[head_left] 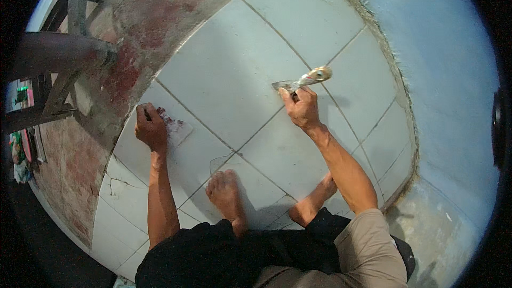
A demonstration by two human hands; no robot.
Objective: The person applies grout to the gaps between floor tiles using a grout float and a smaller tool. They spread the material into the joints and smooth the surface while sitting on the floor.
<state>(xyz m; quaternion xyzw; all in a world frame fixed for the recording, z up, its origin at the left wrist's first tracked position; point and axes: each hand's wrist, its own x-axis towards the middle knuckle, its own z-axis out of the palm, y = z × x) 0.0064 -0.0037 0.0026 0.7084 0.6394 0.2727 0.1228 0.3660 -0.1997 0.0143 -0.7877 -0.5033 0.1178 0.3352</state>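
Observation:
My right hand (303, 108) is closed around a putty knife (316, 76) above the white tiles. The knife's rounded handle end points up to the right, and its grey blade pokes out to the left by my thumb. My left hand (151, 128) is closed low over the tiled floor near its left edge, with something small and dark between the fingers that I cannot make out. Right beside it lies a clear plastic packet (178, 129) with reddish marks; whether my fingers touch it is unclear.
White tiles (229, 64) with dark joints cover the raised floor, cracked at lower left. My bare feet (226, 194) rest on them. A blue wall (437, 48) stands right. Left are a worn red-grey floor (154, 16) and a dark wooden piece of furniture (64, 56).

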